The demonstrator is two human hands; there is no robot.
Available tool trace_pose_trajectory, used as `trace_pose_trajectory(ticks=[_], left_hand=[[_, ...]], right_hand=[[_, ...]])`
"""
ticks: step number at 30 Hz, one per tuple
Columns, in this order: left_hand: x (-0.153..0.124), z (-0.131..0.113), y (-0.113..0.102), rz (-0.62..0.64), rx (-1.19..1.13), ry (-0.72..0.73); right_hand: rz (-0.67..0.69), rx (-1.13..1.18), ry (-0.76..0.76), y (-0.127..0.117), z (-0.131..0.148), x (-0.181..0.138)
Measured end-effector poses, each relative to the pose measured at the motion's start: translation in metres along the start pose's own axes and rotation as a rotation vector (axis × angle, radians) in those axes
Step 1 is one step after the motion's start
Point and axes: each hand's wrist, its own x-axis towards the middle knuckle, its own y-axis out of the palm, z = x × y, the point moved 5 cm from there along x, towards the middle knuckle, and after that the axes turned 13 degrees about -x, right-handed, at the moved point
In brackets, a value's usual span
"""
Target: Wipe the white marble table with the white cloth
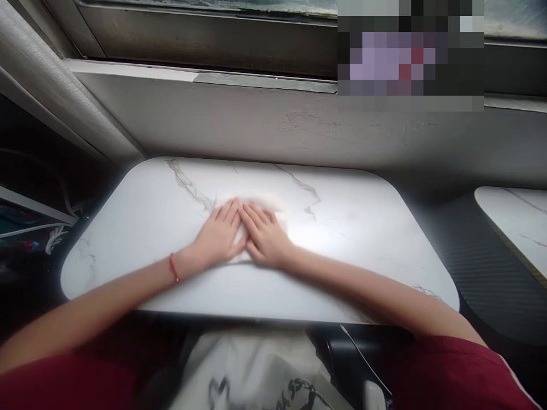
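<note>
A white cloth or tissue [273,203] lies flat on the marble-patterned white table [354,228], near its middle. My left hand [220,230], with a red string bracelet at the wrist, presses down on the left part of it. Beside it, my right hand [267,233] rests flat on the right part. Both hands have their fingers stretched out and angled inward, with the fingertips and thumbs meeting. Most of the white piece is hidden beneath them, and its edges are blurred, so I cannot tell cloth from tissue.
Behind the table runs a pale wall with a window ledge [265,82]. A second marble-patterned table [519,210] stands at the right. At the left are a white pipe [98,97] and shelf bars [36,205]. A printed pale bag or fabric [256,364] and a thin white cable [363,356] are below the front edge.
</note>
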Motion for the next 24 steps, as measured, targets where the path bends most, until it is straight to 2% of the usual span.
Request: trace_pose_trajectory(ticks=[4,8,14,24], left_hand=[[0.043,0.050,0.001,-0.010,-0.043,-0.075],[0.070,0.082,0.002,-0.028,-0.104,-0.109],[0.084,0.103,0.003,-0.084,-0.138,-0.133],[0.097,0.131,0.004,-0.151,-0.197,-0.120]], right_hand=[[-0.020,0.023,-0.002,0.019,-0.040,0.057],[0.008,0.012,0.004,0.034,-0.065,0.095],[0.005,-0.001,-0.043,0.044,-0.079,0.121],[0.011,0.011,-0.006,0.056,-0.091,0.149]])
